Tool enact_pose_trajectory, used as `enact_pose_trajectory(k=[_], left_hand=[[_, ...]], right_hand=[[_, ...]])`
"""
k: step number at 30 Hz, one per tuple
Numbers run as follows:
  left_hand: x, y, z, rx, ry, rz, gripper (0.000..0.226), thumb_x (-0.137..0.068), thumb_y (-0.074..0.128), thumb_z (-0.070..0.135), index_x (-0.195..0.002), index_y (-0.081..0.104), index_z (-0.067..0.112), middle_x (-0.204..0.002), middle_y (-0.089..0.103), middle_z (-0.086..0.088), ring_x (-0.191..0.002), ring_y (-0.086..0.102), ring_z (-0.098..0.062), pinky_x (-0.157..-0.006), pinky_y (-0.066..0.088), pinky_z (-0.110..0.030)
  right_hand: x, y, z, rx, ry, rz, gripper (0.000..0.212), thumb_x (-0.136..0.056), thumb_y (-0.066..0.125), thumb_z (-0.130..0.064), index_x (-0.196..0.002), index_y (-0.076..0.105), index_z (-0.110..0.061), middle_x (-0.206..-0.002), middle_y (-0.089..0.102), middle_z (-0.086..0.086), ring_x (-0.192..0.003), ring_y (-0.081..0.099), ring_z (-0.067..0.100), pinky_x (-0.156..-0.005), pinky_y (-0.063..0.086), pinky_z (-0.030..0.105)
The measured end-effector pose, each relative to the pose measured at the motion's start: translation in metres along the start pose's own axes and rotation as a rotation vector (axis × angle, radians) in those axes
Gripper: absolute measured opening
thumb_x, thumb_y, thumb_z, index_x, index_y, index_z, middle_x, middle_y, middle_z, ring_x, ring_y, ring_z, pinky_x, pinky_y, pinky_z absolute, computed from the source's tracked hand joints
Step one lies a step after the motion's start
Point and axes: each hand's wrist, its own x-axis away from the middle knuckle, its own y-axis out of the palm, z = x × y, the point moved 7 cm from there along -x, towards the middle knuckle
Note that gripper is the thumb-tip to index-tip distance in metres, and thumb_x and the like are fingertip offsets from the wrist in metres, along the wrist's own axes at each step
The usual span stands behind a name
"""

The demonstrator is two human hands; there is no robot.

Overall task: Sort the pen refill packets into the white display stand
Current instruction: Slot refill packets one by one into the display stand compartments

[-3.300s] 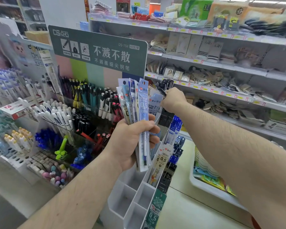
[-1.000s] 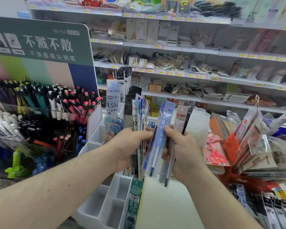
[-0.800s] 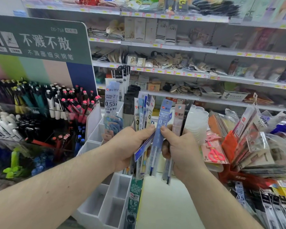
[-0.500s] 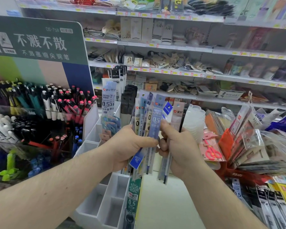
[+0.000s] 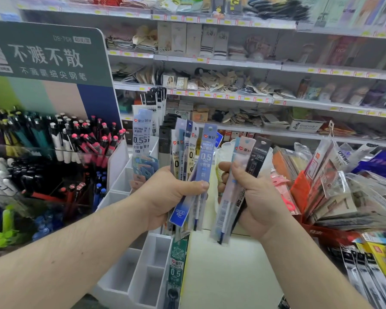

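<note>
My left hand [image 5: 165, 195] grips a fanned bundle of pen refill packets [image 5: 194, 157], mostly blue and white with "0.5" print. My right hand [image 5: 252, 195] holds two packets apart from that bundle: a pale pink-and-blue one [image 5: 230, 201] and a black one [image 5: 257, 159]. Both hands hover above the white display stand [image 5: 140, 277], whose stepped compartments run from lower centre up to the left. Blue refill packets [image 5: 142, 139] stand in its upper slots, and a green packet [image 5: 176, 266] leans at its front right edge.
A pen display rack [image 5: 54, 148] with a green sign [image 5: 45, 54] fills the left. Store shelves [image 5: 243, 97] span the back. Piles of packaged stationery [image 5: 343, 192] crowd the right. A pale counter top [image 5: 227, 275] lies beneath my hands.
My hands, which met over the bundle, have drawn apart. The right hand now holds a pink-blue and a black packet separately, a little to the right.
</note>
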Motion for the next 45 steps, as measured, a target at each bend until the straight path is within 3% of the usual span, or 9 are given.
enact_pose_trajectory(k=[3, 8, 12, 16, 22, 27, 31, 37, 45], left_hand=[[0.0, 0.0, -0.002, -0.02, -0.001, 0.007, 0.048, -0.074, 0.076, -0.001, -0.119, 0.059, 0.0, -0.099, 0.075, -0.02, -0.089, 0.074, -0.036, -0.079, 0.06, -0.053], [-0.002, -0.001, -0.004, -0.033, 0.005, 0.027, 0.048, -0.076, 0.076, -0.001, -0.121, 0.06, 0.001, -0.101, 0.074, -0.02, -0.091, 0.073, -0.037, -0.083, 0.058, -0.057], [-0.001, 0.002, -0.002, -0.027, 0.045, 0.029, 0.048, -0.073, 0.077, -0.001, -0.119, 0.062, 0.001, -0.103, 0.074, -0.022, -0.094, 0.072, -0.037, -0.085, 0.057, -0.057], [0.0, 0.003, 0.0, -0.033, 0.077, 0.017, 0.055, -0.064, 0.081, 0.006, -0.116, 0.062, 0.001, -0.102, 0.074, -0.021, -0.096, 0.072, -0.037, -0.089, 0.056, -0.058], [0.002, 0.007, 0.003, -0.122, 0.098, -0.048, 0.05, -0.055, 0.083, 0.009, -0.103, 0.069, 0.004, -0.093, 0.076, -0.015, -0.089, 0.074, -0.031, -0.085, 0.058, -0.049], [0.005, 0.004, 0.004, -0.127, 0.054, -0.06, 0.036, -0.071, 0.08, -0.002, -0.105, 0.068, 0.004, -0.097, 0.076, -0.017, -0.089, 0.074, -0.034, -0.079, 0.06, -0.052], [0.006, 0.002, 0.006, -0.071, 0.049, -0.04, 0.029, -0.081, 0.071, -0.007, -0.107, 0.068, 0.005, -0.096, 0.076, -0.017, -0.087, 0.075, -0.033, -0.07, 0.063, -0.044], [0.004, -0.002, 0.005, -0.015, 0.018, -0.006, 0.03, -0.081, 0.072, -0.005, -0.11, 0.066, 0.003, -0.098, 0.076, -0.018, -0.087, 0.075, -0.033, -0.067, 0.063, -0.041], [0.003, -0.001, 0.003, -0.028, 0.013, -0.024, 0.042, -0.078, 0.075, -0.003, -0.118, 0.061, 0.0, -0.1, 0.075, -0.017, -0.09, 0.074, -0.033, -0.071, 0.063, -0.045]], right_hand=[[0.002, 0.001, 0.004, -0.063, 0.008, 0.044, 0.019, -0.064, 0.076, -0.03, -0.067, 0.074, -0.012, -0.062, 0.057, 0.002, -0.051, 0.054, 0.014, -0.049, 0.048, 0.026], [0.006, 0.02, 0.0, -0.161, -0.032, -0.002, 0.018, -0.089, 0.066, -0.015, -0.078, 0.068, -0.001, -0.056, 0.067, 0.007, -0.043, 0.063, 0.014, -0.038, 0.049, 0.022], [0.0, 0.033, 0.01, -0.132, 0.02, 0.035, 0.054, -0.069, 0.075, -0.03, -0.112, 0.069, 0.001, -0.094, 0.075, 0.02, -0.079, 0.075, 0.035, -0.058, 0.062, 0.047], [-0.005, 0.031, 0.014, -0.165, 0.024, 0.147, 0.061, -0.061, 0.078, -0.033, -0.111, 0.068, 0.0, -0.091, 0.076, 0.018, -0.072, 0.074, 0.033, -0.05, 0.059, 0.044], [-0.011, 0.037, 0.013, -0.052, -0.054, 0.203, 0.078, -0.054, 0.081, -0.053, -0.117, 0.066, -0.009, -0.103, 0.076, 0.014, -0.089, 0.074, 0.034, -0.073, 0.062, 0.052], [-0.014, 0.034, 0.019, -0.121, 0.088, 0.085, 0.056, -0.098, 0.041, -0.061, -0.104, 0.073, -0.016, -0.102, 0.076, 0.01, -0.096, 0.073, 0.03, -0.094, 0.055, 0.052], [-0.011, 0.018, 0.012, -0.175, 0.096, 0.132, 0.043, -0.097, 0.043, -0.036, -0.066, 0.054, -0.007, -0.061, 0.056, 0.009, -0.052, 0.051, 0.021, -0.061, 0.046, 0.033], [-0.012, 0.002, -0.001, -0.072, -0.019, 0.117, 0.019, -0.097, 0.057, -0.023, -0.08, 0.061, -0.015, -0.066, 0.058, -0.001, -0.066, 0.053, 0.017, -0.075, 0.046, 0.037], [-0.009, 0.013, -0.023, 0.032, -0.189, -0.073, 0.017, -0.082, 0.063, -0.023, -0.075, 0.052, -0.014, -0.055, 0.04, -0.004, -0.042, 0.03, 0.008, -0.042, 0.024, 0.02]])
